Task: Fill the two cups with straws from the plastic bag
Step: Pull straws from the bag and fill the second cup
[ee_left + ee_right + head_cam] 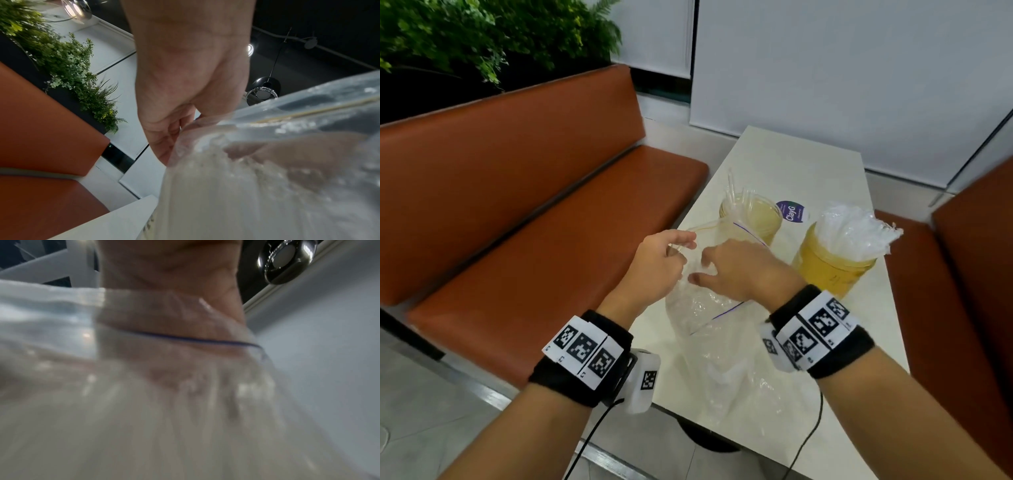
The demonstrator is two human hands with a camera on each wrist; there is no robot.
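A clear zip plastic bag (709, 329) stands slumped on the white table (808, 164) near its front edge, mouth up. My left hand (681, 243) pinches the bag's rim on the left and holds the mouth apart. My right hand (700, 270) reaches into the mouth, thumb and fingers apart; its fingertips show only dimly through the plastic. Behind the bag stand two yellowish cups. The far cup (753, 216) holds a few clear straws. The near right cup (832, 274) is packed with wrapped straws (856, 233). In the wrist views the bag (246, 203) (144, 418) fills the lower half.
An orange bench (517, 205) runs along the table's left side, with green plants (482, 34) behind it. Another orange seat (976, 257) stands to the right. A round purple sticker (791, 211) lies between the cups. White blinds close off the back.
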